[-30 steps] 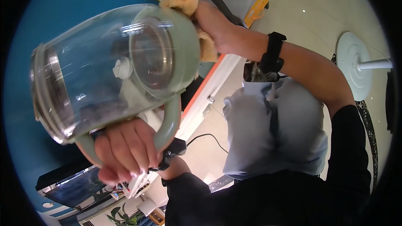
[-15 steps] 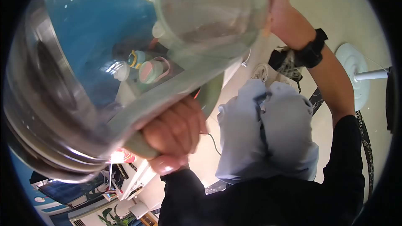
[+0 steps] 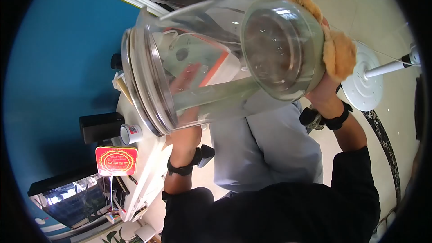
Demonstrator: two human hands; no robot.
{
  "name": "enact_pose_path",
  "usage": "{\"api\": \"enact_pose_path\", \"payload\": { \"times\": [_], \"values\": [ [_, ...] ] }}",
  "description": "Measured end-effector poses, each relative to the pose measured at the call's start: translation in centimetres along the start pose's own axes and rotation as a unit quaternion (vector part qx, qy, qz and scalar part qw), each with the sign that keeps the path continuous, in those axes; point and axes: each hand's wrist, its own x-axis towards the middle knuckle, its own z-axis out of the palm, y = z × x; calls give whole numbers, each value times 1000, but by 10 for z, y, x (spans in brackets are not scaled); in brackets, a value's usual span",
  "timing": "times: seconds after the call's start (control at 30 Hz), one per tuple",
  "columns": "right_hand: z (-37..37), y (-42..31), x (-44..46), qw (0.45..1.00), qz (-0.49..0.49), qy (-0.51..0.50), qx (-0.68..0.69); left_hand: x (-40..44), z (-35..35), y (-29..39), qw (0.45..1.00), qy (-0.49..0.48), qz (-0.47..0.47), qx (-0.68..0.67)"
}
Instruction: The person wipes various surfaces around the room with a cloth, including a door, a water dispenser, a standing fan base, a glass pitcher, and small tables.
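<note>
A large clear glass jar [image 3: 216, 22] is held on its side in front of me. Its thick round base [image 3: 283, 49] faces right, and its metal-ringed end [image 3: 146, 76] is at the left. My left hand [image 3: 186, 78] holds the jar from the far side near the ringed end; its fingers show blurred through the glass. My right hand [image 3: 326, 94] is at the base, with a fluffy orange cloth [image 3: 340, 56] pressed against the glass. The cloth and jar hide most of the right fingers.
At the left, a white counter [image 3: 150, 157] carries a red tin [image 3: 117, 161], a white mug [image 3: 130, 133] and a black speaker [image 3: 101, 127]. A monitor [image 3: 72, 202] stands lower left. A white round stand base [image 3: 366, 78] is on the floor at the right.
The jar has moved right and turned, so its ringed end is fully in view. My left hand has shifted to its far side. The orange cloth now shows plainly at my right hand.
</note>
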Motion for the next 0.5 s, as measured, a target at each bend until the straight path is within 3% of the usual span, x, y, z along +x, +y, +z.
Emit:
{"api": "enact_pose_path", "payload": {
  "times": [0.03,0.1,0.17,0.3,0.4,0.5],
  "values": [
    [0,-3,-5,1000,-11,-7,1,-6,1,2,998,-35,-48,-19],
    [1,-5,-7,998,-47,-38,21,-16,-3,-5,997,-41,-60,-17],
    [-2,-19,-11,996,-4,-54,68,-25,-5,-11,996,-37,-79,-30],
    [-30,-32,-1,963,-168,-166,-126,-39,-6,-23,996,-28,-75,-39],
    [-39,-61,2,873,-249,-262,-328,-48,-13,-45,998,5,-40,-40],
    [-25,-78,-4,821,-303,-271,-400,-56,-9,-52,993,27,-42,-106]
  ]
}}
